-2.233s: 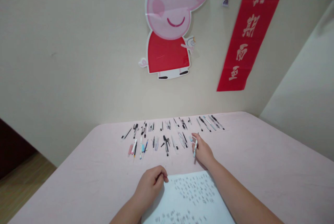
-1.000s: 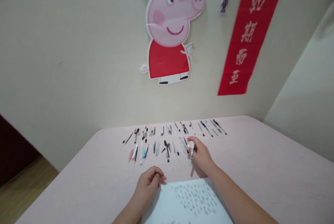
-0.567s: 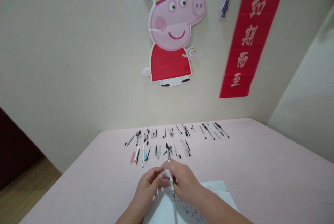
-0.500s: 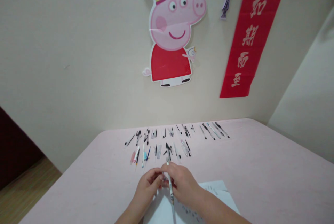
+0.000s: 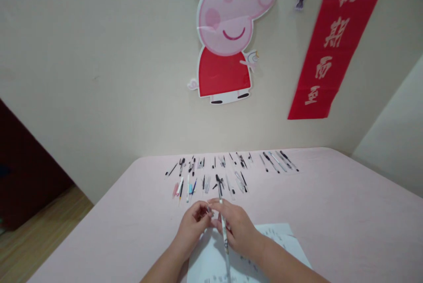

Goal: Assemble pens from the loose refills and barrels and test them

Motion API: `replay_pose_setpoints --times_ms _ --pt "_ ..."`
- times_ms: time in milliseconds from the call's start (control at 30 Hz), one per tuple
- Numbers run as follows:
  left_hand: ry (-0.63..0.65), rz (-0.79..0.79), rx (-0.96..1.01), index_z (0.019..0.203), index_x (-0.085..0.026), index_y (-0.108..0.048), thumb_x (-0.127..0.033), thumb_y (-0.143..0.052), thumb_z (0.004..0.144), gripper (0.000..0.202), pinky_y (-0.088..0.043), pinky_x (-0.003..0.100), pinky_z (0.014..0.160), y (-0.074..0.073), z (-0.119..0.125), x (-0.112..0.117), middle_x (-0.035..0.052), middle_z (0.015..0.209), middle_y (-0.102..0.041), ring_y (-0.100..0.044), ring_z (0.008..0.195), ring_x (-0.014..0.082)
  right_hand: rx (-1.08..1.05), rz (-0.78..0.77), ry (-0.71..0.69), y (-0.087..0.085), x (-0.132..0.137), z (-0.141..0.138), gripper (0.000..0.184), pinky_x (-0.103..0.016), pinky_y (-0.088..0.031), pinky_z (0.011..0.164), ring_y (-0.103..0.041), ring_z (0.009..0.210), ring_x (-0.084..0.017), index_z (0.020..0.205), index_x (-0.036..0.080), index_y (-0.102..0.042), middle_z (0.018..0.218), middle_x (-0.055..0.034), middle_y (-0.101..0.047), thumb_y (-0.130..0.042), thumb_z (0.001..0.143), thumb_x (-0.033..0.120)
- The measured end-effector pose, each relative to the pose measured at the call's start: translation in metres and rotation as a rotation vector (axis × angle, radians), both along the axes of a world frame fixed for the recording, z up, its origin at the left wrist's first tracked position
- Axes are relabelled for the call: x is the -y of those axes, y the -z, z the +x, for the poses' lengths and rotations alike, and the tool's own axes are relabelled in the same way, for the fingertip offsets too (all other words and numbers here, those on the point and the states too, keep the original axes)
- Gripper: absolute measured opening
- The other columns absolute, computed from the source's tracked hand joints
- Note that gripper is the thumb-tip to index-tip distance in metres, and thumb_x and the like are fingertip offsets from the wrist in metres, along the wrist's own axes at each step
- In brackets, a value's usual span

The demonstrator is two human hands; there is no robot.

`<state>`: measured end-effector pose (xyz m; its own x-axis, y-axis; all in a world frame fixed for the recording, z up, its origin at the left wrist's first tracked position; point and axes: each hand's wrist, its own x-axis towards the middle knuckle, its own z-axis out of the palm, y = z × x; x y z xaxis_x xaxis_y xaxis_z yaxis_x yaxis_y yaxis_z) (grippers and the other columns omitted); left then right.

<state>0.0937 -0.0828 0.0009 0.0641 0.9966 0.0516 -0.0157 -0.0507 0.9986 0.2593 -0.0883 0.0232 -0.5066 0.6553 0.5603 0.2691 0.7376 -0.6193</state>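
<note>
My right hand (image 5: 239, 223) is closed around a slim pen (image 5: 224, 234) with a pale patterned barrel. The pen lies lengthwise, its dark end toward the wall and its thin clear end toward me. Close beside it, my left hand (image 5: 193, 226) is closed in a pinch on a small greyish piece (image 5: 209, 209), too small to name. The fingertips of both hands almost meet. Beneath them lies a white sheet of paper (image 5: 206, 259) with handwriting, partly hidden by my hands and forearms.
Beyond my hands, two rows of pens and pen parts lie on the pink tabletop (image 5: 132, 221). Several whole-looking pens (image 5: 271, 162) are at the back right. On the wall hang a cartoon pig cutout (image 5: 224, 71) and a red banner (image 5: 330, 45).
The view has tilted down and turned slightly left. My fingertips have parted a little, so the small piece in my left hand shows. The pen is still in my right hand.
</note>
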Motion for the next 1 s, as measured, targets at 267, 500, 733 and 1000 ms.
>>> replay_pose_setpoints --times_ms 267,500,733,1000 --pt "-0.022 0.205 -0.304 0.076 -0.018 -0.056 -0.018 -0.058 0.073 0.004 -0.045 0.023 0.056 0.009 -0.003 0.002 -0.0008 0.076 -0.055 -0.058 0.060 0.0116 -0.338 -0.266 0.239 0.006 0.000 0.002 0.037 -0.028 -0.043 0.063 -0.051 0.065 -0.015 0.089 0.019 -0.067 0.072 -0.0034 -0.056 -0.037 0.094 0.041" --pt "-0.022 0.296 -0.439 0.073 -0.018 -0.056 -0.012 -0.054 0.073 0.006 -0.044 0.023 0.056 0.000 -0.002 0.004 0.0006 0.076 -0.055 -0.056 0.064 0.0127 -0.401 -0.531 0.201 0.010 -0.005 0.000 0.032 -0.022 -0.028 0.046 -0.031 0.047 -0.010 0.083 0.018 -0.057 0.052 0.0068 -0.033 -0.043 0.089 0.046" --pt "-0.007 0.311 -0.485 0.075 -0.018 -0.058 -0.011 -0.055 0.073 0.007 -0.044 0.023 0.057 0.000 -0.002 0.004 0.0013 0.077 -0.058 -0.056 0.065 0.0128 -0.339 -0.463 0.220 0.010 -0.007 0.000 0.028 -0.022 -0.032 0.050 -0.038 0.054 -0.011 0.073 0.018 -0.053 0.061 0.0034 -0.042 -0.046 0.087 0.042" --pt "0.029 0.292 -0.510 0.077 -0.019 -0.059 -0.013 -0.056 0.073 0.007 -0.044 0.023 0.058 -0.001 -0.001 0.007 0.0010 0.076 -0.060 -0.056 0.065 0.0133 -0.277 -0.436 0.222 0.012 -0.010 -0.001 0.025 -0.023 -0.034 0.055 -0.042 0.057 -0.012 0.069 0.018 -0.053 0.061 0.0031 -0.044 -0.048 0.085 0.037"
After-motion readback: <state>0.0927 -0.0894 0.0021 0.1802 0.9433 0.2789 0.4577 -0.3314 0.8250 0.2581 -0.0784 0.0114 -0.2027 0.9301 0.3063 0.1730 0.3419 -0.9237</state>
